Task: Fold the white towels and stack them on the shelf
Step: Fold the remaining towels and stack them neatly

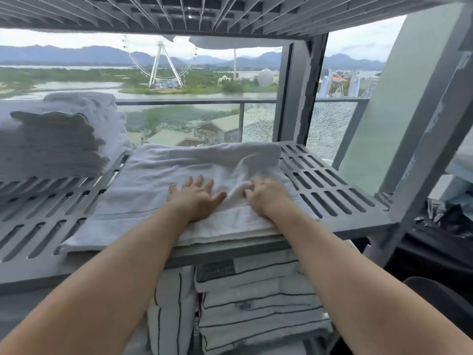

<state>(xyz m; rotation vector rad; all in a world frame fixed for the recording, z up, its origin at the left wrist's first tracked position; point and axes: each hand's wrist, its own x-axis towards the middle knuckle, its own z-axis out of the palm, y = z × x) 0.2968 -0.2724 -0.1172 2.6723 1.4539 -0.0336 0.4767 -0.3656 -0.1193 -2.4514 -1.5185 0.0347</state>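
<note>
Middle tier of the shelf (332, 185): one white towel (158, 180) lies flat across the slats, its near edge at the front lip. It looks folded already, since layered edges show along the front.

Left hand (195, 198): palm down on the towel, fingers (189, 183) spread wide and straight, pressing and gripping nothing.

Right hand (268, 198): just beside the left, fingers curled into the cloth and pinching a raised ridge of terry. The view is blurred here, so we cannot tell how deep the hold goes.

Handling, as we judge it: soft, limp and light, with a grippy nap. It will sag and wrinkle if taken by one point. Take it at edges or corners with both hands, or slide flat palms under a folded bundle. It is not fragile, and the slats may snag loose loops.

Holders:
- Same tier, left: a stack (56, 139) of folded white towels, well apart from the hands.
- Tier below: striped towels (256, 301), folded and piled, some standing upright at left.
- Tier above: a white cloth (230, 43) edge shows at the back, and the rest is hidden.
</note>
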